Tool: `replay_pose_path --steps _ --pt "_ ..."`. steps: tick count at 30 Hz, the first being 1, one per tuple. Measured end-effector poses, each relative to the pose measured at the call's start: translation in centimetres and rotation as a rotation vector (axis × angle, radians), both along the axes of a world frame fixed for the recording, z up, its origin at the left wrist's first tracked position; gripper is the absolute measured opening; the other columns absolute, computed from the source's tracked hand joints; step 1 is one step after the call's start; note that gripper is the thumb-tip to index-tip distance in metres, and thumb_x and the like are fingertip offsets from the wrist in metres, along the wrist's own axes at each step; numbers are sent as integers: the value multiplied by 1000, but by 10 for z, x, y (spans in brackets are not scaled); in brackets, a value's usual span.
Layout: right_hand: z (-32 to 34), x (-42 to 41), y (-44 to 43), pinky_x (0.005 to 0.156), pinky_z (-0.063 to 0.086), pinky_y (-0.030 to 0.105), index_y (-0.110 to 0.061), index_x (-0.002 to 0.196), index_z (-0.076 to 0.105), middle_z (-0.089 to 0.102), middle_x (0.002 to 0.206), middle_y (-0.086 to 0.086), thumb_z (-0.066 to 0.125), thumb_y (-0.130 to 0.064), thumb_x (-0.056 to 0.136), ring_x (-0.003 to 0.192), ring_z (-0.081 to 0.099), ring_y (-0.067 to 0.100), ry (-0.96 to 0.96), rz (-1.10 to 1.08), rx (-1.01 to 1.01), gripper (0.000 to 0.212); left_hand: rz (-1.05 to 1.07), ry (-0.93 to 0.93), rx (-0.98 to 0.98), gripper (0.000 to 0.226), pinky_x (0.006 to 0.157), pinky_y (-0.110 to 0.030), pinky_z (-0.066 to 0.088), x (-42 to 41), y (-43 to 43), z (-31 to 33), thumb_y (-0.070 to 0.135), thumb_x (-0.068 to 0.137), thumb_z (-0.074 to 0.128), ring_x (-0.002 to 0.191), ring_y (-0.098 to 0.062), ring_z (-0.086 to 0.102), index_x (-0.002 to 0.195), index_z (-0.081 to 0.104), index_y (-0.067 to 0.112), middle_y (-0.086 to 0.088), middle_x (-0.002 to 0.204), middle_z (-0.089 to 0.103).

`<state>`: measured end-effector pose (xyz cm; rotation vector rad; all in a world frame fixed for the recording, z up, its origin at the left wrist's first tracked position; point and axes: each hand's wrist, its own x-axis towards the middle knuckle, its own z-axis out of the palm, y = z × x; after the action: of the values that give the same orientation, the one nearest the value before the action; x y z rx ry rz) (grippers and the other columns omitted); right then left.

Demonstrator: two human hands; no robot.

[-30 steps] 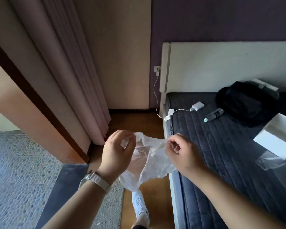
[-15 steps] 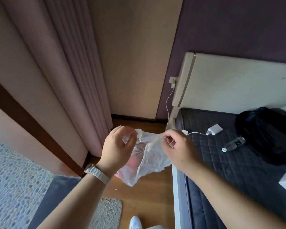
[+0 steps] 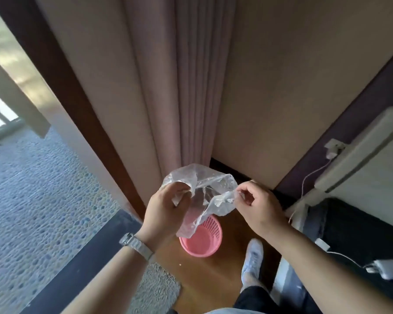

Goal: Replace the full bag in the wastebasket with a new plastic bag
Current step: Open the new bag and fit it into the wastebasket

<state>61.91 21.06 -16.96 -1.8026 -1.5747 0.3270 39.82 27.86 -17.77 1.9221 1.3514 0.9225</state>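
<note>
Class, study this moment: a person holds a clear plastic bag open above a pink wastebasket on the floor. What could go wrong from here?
1. The clear plastic bag is held only by pinches of the left hand and right hand; the thin film might slip or tear.
2. The pink wastebasket looks light, so pushing the bag in could tip it.
3. The shoe stands close beside it and might knock it.

Both hands (image 3: 166,209) (image 3: 259,211) raised, fingers pinched.

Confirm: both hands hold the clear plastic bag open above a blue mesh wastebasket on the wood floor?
Not quite. The head view shows the mesh wastebasket is pink, not blue. The rest holds: left hand and right hand hold the clear plastic bag open above it on the wood floor.
</note>
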Motion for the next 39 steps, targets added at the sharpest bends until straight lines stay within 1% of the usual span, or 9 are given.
replay_pose_path --steps 4,7,12,17,22,27,30,36,39 --pt "-25 31 64 64 43 13 -22 79 60 59 77 -10 62 -18 83 72 58 7 56 183 -58 6 176 19 -66 9 70 -13 44 27 27 -19 17 84 68 80 -10 64 90 72 22 11 88 69" --pt "-43 55 115 64 46 18 -17 80 63 62 78 -5 60 -20 83 72 60 9 114 303 -104 5 326 22 -113 7 67 -17 45 53 42 -30 18 83 67 78 -9 63 81 68 24 16 80 67" --pt "-59 88 170 61 36 1 -2 73 64 63 70 7 66 4 78 73 56 1 196 495 -113 8 518 47 -217 4 66 -21 47 99 55 -51 29 80 64 74 -4 61 78 62 32 11 78 67" --pt "-107 99 200 59 41 9 -3 72 62 61 68 9 67 8 76 67 55 12 364 649 -252 13 699 63 -301 12 65 -24 48 127 72 -73 17 82 68 68 -6 59 86 65 28 9 73 65" --pt "-161 104 194 59 50 34 -18 73 59 59 71 -4 58 -21 75 66 57 14 395 673 -356 4 792 15 -410 18 61 -11 41 138 63 -113 16 81 66 71 2 58 83 62 34 12 70 63" --pt "-238 105 179 64 50 32 -24 79 59 62 75 -5 59 -25 78 71 59 12 417 660 -406 2 830 -74 -516 21 59 -8 41 140 47 -189 15 81 66 66 4 58 82 61 36 14 70 64" --pt "-290 108 168 65 51 35 -19 76 63 63 75 1 61 -15 79 71 59 15 413 663 -421 5 850 -136 -558 18 59 -13 44 143 36 -248 17 81 66 62 2 58 82 63 35 13 70 65" --pt "-398 122 149 65 47 18 -15 80 65 65 76 -1 62 -15 81 72 60 12 379 667 -339 3 957 -303 -538 11 65 -28 52 158 5 -369 15 82 67 64 -6 62 87 67 24 4 73 69" --pt "-435 132 136 63 47 18 -11 81 65 65 77 3 63 -8 84 71 59 13 375 679 -294 5 972 -422 -484 12 64 -31 51 170 -15 -409 10 83 66 63 -10 60 86 66 21 1 70 67"
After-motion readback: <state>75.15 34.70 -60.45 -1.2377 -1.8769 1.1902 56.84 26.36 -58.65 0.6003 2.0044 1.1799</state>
